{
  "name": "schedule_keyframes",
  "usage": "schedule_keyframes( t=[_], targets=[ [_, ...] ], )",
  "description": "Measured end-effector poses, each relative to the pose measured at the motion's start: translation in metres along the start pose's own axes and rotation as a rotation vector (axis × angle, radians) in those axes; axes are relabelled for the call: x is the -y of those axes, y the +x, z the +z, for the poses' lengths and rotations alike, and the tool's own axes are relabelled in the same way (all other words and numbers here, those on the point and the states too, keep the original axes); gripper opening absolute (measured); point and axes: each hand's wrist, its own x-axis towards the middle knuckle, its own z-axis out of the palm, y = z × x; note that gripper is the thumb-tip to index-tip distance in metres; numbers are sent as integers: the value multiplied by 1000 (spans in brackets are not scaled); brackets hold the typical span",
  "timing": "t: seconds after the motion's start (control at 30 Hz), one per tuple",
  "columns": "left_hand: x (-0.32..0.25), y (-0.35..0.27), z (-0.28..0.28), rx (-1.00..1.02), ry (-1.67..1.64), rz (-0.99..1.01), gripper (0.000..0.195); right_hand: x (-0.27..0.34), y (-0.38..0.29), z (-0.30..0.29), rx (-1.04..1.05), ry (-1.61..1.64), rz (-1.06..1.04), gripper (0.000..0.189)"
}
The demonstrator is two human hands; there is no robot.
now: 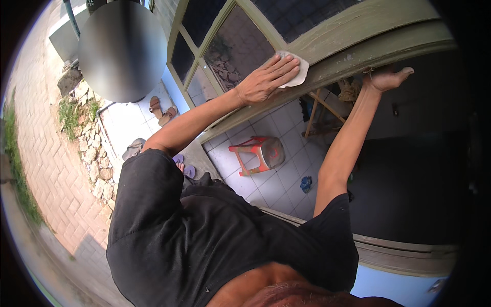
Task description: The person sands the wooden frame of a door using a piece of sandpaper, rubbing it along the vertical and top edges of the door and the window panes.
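Note:
My left hand (268, 76) lies palm down, fingers together, over a pale folded sheet, perhaps sandpaper (301, 75). It holds the sheet against the olive-green wooden frame (330, 42) of a glazed door or window, near the corner of a glass pane (241, 42). Farther right, my right hand (383, 80) is turned palm up at the lower edge of the green wood. Its thumb points out to the right, and its fingers are hidden behind the edge and in shadow. Worn, chipped paint shows on the wood between the two hands.
Beyond the frame, a red plastic stool (264, 153) lies on its side on white floor tiles (284, 184). Near it are a crumpled blue item (306, 184) and wooden legs (312, 111). Brown sandals (163, 111) lie outside, by a stone edging (92, 157) and brick paving (50, 153).

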Motion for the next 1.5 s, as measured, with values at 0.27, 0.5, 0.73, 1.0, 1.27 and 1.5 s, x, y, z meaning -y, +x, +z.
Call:
schedule_keyframes(
  t=[0.27,0.5,0.73,1.0,1.27,1.5],
  targets=[
    [40,53,22,-225,-30,191,64,-7,3,-12,-25,-44,-18,88],
    [18,-74,30,15,4,-58,74,-10,5,-17,-22,-11,-14,89],
    [34,-22,34,-200,-55,-1,76,-5,0,-8,-7,-153,-75,98],
    [17,-72,51,-171,-104,-151,76,-2,-2,0,-6,-194,-78,105],
    [23,-122,66,-87,-31,-153,75,-4,0,0,3,-176,-123,103],
    [17,-54,51,-124,-94,-54,80,-3,0,-3,-28,-125,-36,103]
  ],
)
